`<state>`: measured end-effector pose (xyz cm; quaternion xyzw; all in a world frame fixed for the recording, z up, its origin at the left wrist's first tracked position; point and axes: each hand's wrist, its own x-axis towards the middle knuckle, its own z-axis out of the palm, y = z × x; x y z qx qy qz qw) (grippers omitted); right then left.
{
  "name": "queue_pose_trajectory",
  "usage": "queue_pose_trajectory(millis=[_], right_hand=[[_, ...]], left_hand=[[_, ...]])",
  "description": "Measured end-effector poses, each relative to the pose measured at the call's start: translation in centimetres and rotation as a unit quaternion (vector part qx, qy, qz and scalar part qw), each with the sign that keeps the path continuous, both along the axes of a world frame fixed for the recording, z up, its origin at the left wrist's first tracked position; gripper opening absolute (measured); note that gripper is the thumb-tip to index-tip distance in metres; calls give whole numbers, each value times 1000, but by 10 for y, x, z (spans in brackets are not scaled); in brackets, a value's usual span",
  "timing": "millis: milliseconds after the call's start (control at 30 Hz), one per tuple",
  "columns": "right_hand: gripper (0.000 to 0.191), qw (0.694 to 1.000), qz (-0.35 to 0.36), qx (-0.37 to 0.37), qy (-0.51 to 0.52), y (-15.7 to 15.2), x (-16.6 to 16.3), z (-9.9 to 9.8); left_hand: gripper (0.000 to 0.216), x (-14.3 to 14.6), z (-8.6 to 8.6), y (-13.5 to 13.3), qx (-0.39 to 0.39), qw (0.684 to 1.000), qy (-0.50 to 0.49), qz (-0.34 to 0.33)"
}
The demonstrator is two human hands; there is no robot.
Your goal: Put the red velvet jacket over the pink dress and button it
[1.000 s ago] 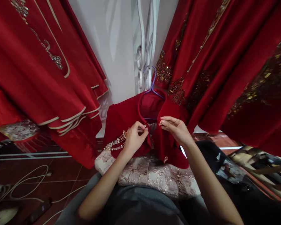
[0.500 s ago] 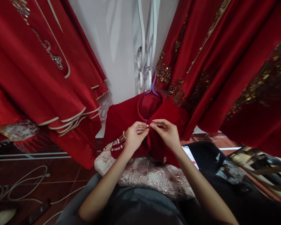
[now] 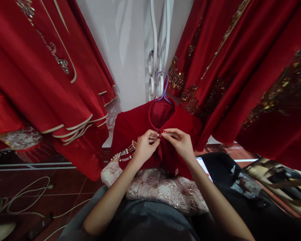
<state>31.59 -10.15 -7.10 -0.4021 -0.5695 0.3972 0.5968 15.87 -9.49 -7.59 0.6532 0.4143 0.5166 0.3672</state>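
Observation:
A dark red velvet garment [image 3: 130, 125] hangs on a purple hanger [image 3: 163, 90] in front of me, over a pale embroidered fabric [image 3: 163, 192] on my lap. My left hand [image 3: 144, 147] and my right hand [image 3: 179, 142] meet at the collar front, both pinching the two edges together at a small clasp [image 3: 161, 134]. Strings of pearl beads [image 3: 124, 154] dangle from the garment by my left wrist. A small decorated button [image 3: 176, 172] shows lower on the front.
Red gowns with cream trim [image 3: 52, 77] hang on the left, red gowns with gold embroidery [image 3: 240, 70] on the right. A white scrolled rack [image 3: 157, 50] stands behind. White cables [image 3: 27, 197] lie on the tiled floor at lower left. A phone [image 3: 204, 166] rests beside my right arm.
My right hand has moved left, bringing the open collar flap across to meet my left hand. The two collar edges, apart a second ago, are now held together.

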Motion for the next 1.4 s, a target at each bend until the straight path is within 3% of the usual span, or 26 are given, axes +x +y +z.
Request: queue_pose_trajectory(millis=[133, 400, 600, 900, 1133, 1400], right_hand=[[28, 1000, 4, 1, -2, 0, -1, 0], [26, 997, -57, 46, -23, -4, -7, -3], [28, 993, -96, 52, -44, -4, -5, -5], [39, 997, -41, 18, -70, -2, 3, -6], [39, 998, -14, 20, -59, 1, 5, -8], [39, 998, -30, 24, -49, 9, 8, -17]], left_hand=[[14, 0, 5, -3, 33, 999, 39, -5], [8, -6, 14, -7, 146, 976, 159, 5], [6, -8, 21, 2, 186, 956, 227, 11], [10, -7, 23, 2, 198, 940, 279, -3], [12, -6, 27, 5, 246, 907, 342, -8], [13, -5, 31, 14, 280, 869, 408, -12]])
